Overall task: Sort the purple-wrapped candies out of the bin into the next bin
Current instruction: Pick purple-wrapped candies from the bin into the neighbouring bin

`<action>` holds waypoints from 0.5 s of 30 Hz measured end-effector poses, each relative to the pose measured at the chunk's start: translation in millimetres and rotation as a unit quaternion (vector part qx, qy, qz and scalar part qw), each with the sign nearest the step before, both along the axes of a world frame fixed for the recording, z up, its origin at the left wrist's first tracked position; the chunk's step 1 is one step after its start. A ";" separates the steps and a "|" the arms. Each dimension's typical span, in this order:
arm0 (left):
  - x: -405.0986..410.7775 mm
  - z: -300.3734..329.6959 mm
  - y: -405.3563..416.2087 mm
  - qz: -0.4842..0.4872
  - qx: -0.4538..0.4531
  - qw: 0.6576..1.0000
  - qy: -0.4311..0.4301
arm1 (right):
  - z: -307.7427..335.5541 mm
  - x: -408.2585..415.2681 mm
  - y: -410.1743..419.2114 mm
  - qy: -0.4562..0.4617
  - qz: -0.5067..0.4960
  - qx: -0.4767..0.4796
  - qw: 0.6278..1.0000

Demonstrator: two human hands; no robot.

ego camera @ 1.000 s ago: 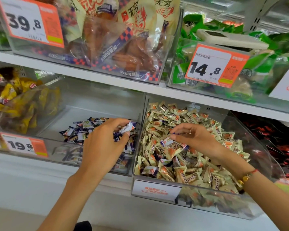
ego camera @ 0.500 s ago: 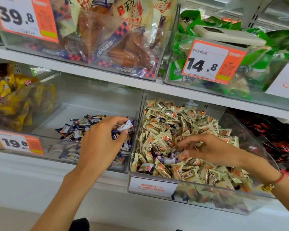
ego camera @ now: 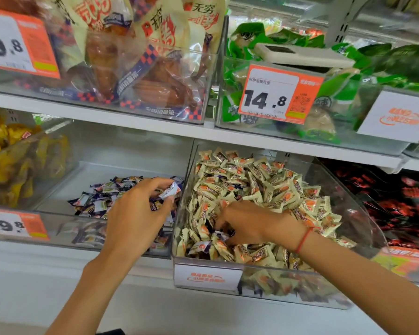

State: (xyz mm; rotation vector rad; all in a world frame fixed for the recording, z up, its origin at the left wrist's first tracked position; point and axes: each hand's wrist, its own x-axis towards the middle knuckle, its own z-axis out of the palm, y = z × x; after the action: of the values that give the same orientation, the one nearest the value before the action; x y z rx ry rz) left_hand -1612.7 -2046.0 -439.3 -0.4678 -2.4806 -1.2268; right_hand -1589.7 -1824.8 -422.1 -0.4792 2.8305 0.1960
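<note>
Left hand (ego camera: 136, 213) reached over the left bin (ego camera: 65, 228) at about 9 o'clock of the frame centre, fingers curled, a purple candy (ego camera: 170, 190) pinched between thumb and fingertips just above the purple pile (ego camera: 107, 197). Right hand (ego camera: 249, 223) dug into the cream candies (ego camera: 264, 189) in the right bin (ego camera: 363, 213), around 4 o'clock of centre, fingers bent down among the wrappers; could not tell whether anything was gripped, fingertips hidden. Red cord (ego camera: 302, 239) worn round the right wrist. A few purple wrappers (ego camera: 224, 234) showed in the cream heap just at 8 o'clock of the right hand, touching its fingers. Left bin and right bin stood side by side, walls touching, on the lower shelf. Yellow packs (ego camera: 12, 163) in a bin further out at 9 o'clock, with a 19.8 tag (ego camera: 15, 224) on the left bin's front. Upper shelf (ego camera: 155, 129) at 12 o'clock carried bagged chicken (ego camera: 140, 68) and green packs (ego camera: 373, 76) behind a 14.8 tag (ego camera: 278, 95). Red-and-black packs (ego camera: 397, 201) lay at 3 o'clock
</note>
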 end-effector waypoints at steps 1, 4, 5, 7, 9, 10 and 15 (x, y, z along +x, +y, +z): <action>-0.4 -0.2 -0.1 0.002 0.000 1.000 0.001 | -0.9 1.3 3.2 0.004 -0.002 -0.026 1.000; -0.9 0.2 -0.3 0.002 0.001 1.000 0.000 | -6.6 5.7 21.8 0.005 -0.062 -0.187 0.980; -0.9 0.2 -0.2 0.001 0.001 1.000 0.001 | -7.8 8.0 27.0 0.002 -0.095 -0.249 0.964; -1.3 0.2 0.2 0.002 -0.001 1.000 0.002 | -7.6 14.0 31.3 -0.007 -0.139 -0.349 0.927; -2.7 0.3 -0.6 0.009 0.005 1.000 0.001 | -2.3 17.7 31.6 -0.004 -0.154 -0.419 0.895; -3.8 0.6 -1.6 0.014 0.014 1.000 -0.001 | 1.7 18.9 31.1 0.001 -0.162 -0.453 0.877; -11.1 3.9 -12.8 0.045 0.066 0.997 -0.012 | 23.8 13.9 17.8 0.052 -0.208 -0.588 0.780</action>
State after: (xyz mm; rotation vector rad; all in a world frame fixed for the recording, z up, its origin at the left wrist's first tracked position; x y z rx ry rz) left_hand -1623.8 -2058.8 -435.5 -0.3068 -2.3933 -1.3558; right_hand -1575.8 -1806.9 -398.3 0.0011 2.6958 -1.7292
